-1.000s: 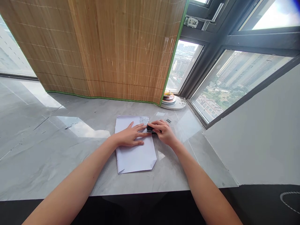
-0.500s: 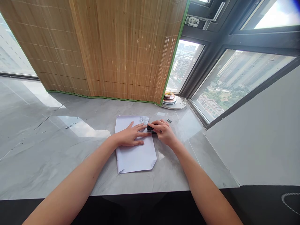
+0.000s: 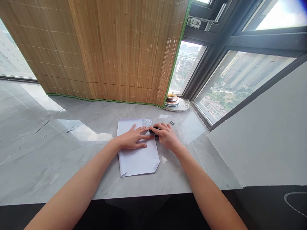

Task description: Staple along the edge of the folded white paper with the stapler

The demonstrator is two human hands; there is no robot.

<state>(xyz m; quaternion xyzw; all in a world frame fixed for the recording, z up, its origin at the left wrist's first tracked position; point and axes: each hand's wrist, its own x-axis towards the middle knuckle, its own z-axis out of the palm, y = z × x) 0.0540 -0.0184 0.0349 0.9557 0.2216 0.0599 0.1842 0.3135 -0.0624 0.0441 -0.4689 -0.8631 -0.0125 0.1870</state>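
Note:
A white paper packet [image 3: 139,162] with folded lower corners lies flat on the grey marbled counter; a small block of print shows near its top right. My left hand [image 3: 133,138] rests palm down on it, fingers spread towards the right edge. At that edge, my right hand [image 3: 168,135] is closed over a small black stapler [image 3: 152,130], whose front end sits over the paper. Most of the stapler is hidden beneath the fingers. Just beyond my right hand lie short grey staple strips [image 3: 172,122].
A bamboo blind [image 3: 107,54] with green edging hangs down to the counter [image 3: 59,166] behind the paper. A stack of plates [image 3: 172,102] stands in the corner by the windows. A clear flat piece [image 3: 163,116] lies behind my right hand. A white wall [image 3: 259,140] rises at right.
My right hand has lowered slightly over the stapler, its fingers lying flatter. My left hand and the paper hold their place; the whole view has shifted a little.

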